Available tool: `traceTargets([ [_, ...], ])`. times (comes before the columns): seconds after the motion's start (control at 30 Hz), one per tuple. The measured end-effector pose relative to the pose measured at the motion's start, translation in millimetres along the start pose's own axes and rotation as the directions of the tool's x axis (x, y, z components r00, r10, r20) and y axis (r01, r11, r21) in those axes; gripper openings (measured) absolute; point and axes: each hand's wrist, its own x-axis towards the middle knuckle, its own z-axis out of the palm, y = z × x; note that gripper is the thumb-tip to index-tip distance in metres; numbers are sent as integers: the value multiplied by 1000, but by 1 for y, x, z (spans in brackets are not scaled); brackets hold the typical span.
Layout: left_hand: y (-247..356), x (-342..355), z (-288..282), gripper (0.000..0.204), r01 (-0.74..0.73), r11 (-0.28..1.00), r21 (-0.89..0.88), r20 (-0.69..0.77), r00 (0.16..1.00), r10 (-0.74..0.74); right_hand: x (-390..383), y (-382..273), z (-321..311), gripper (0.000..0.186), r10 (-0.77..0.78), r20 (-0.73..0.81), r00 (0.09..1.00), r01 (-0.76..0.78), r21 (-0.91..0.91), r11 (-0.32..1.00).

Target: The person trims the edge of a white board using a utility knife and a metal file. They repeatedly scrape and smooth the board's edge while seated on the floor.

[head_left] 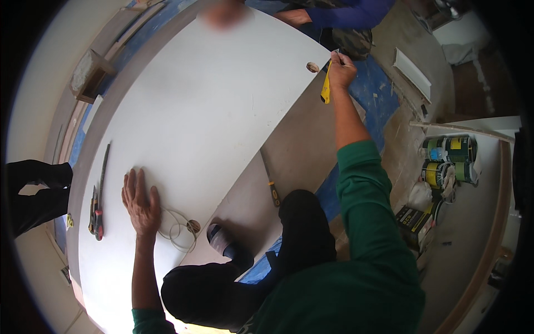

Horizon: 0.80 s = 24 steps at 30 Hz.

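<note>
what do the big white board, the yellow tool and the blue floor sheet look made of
White board: probably wood-based, smooth laminate or paint; its round hole shows brown inside. Yellow tool: likely hard plastic, evenly coloured. Blue sheet: perhaps plastic, marked with pale scuffs.

Yellow cutter (326, 91) at corner of white panel (194, 111)

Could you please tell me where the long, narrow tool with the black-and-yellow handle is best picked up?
Probably by the black-and-yellow handle, from its left: it is the thicker end, and the black-trousered knee crowds its right, while the narrow shaft runs toward the white panel.
</note>
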Motion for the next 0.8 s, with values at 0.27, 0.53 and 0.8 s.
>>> traceTargets([
  [0.27, -1, -5, -3, 56, 3, 1000, -8, -14, 1000, -4, 1, -15, 6, 19, -89, -20, 996, 85, -137, 987],
  [0.53, 6, 0, -1, 58, -19, 998, 55, 4, 1000, 19, -116, -84, -39, 9, -253, 165, 953, 276, -132, 952],
  [0.8, -4, -3, 0, 57, -9, 1000, 23, -16, 1000, 10, -318, -176, -82, 9, -267, 393, 880, 243, 110, 964],
])
